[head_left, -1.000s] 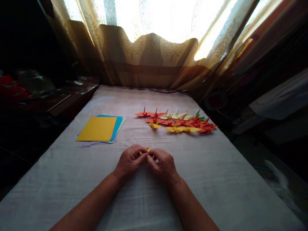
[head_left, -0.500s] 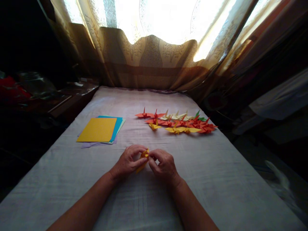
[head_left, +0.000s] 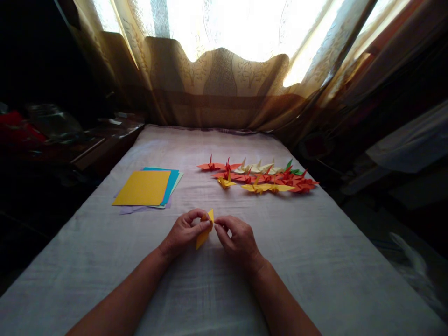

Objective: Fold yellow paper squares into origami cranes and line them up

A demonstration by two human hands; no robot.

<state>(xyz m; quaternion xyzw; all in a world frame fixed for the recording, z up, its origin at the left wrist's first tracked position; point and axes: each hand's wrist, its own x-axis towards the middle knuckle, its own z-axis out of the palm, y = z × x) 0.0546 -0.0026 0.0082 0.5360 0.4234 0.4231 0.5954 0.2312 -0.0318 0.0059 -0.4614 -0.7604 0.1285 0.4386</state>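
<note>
The small folded yellow paper piece [head_left: 205, 230] had unfolded longer since half a second before, pinched upright above the cloth-covered desk [head_left: 315, 242] by left hand [head_left: 184, 232] fingers; right hand [head_left: 238, 238] fingers pinched its top edge.

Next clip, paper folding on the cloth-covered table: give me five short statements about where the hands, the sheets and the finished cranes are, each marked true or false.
1. The left hand pinches a folded yellow paper piece. True.
2. The right hand lies flat on the stack of paper sheets. False: it is at the yellow piece, fingertips by its upper edge, and the stack lies apart, farther back on the left.
3. The top sheet of the stack is yellow. True.
4. The folded cranes lie on the left of the stack. False: they lie to its right.
5. The cranes are all blue. False: they are orange, red, yellow, cream and green.
</note>
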